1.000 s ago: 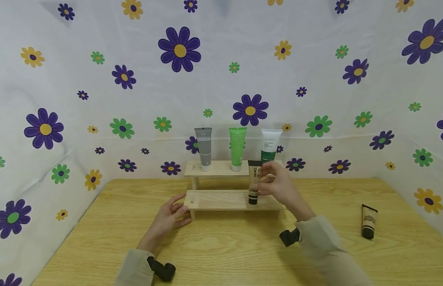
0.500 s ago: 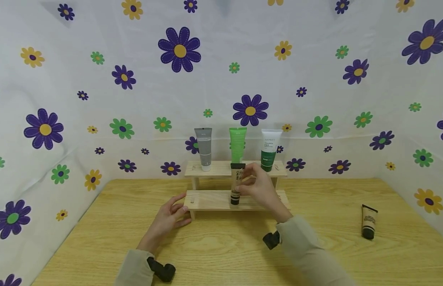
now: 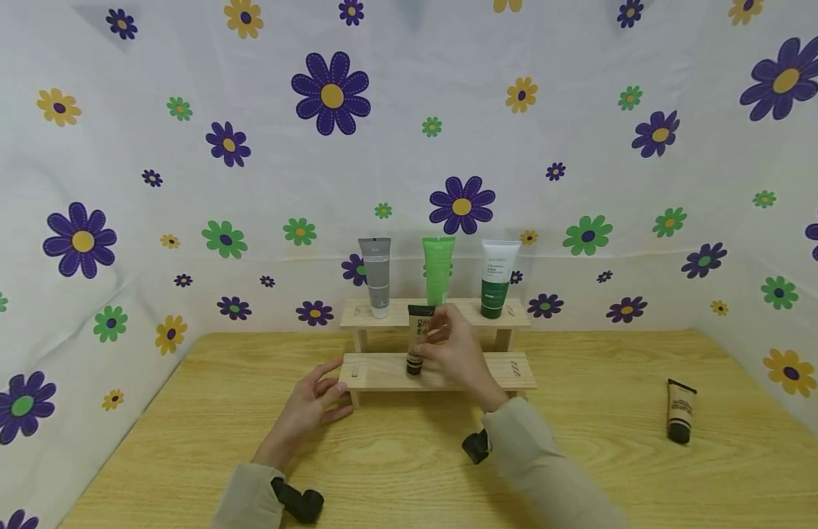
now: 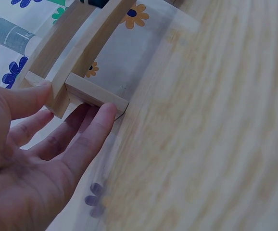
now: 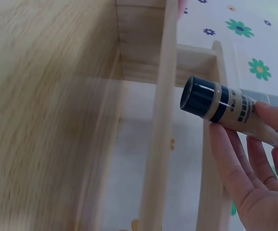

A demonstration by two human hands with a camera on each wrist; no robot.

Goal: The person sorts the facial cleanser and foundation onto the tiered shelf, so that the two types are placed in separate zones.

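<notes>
My right hand (image 3: pixel 460 353) pinches a small beige tube (image 3: pixel 418 332) with a black cap between thumb and fingers. The tube is held cap down, close over the lower step of a two-step wooden display stand (image 3: pixel 376 376). In the right wrist view the black cap (image 5: pixel 199 97) hangs beside the step's edge. At the stand's left end my left hand (image 3: pixel 308 402) grips the lower step; the left wrist view has the thumb (image 4: pixel 33 98) on the board and the fingers at the leg below. A grey tube (image 3: pixel 379 279), a green tube (image 3: pixel 438 268) and a white-and-green tube (image 3: pixel 497 283) stand on the upper step.
Another beige tube (image 3: pixel 681 411) with a black cap lies on the wooden table (image 3: pixel 601 470) at the right. A white cloth (image 3: pixel 396 162) printed with flowers hangs behind the stand and along both sides.
My right hand has carried the beige tube leftward along the lower step, from near its right part to left of its middle. The left hand stays on the stand's end.
</notes>
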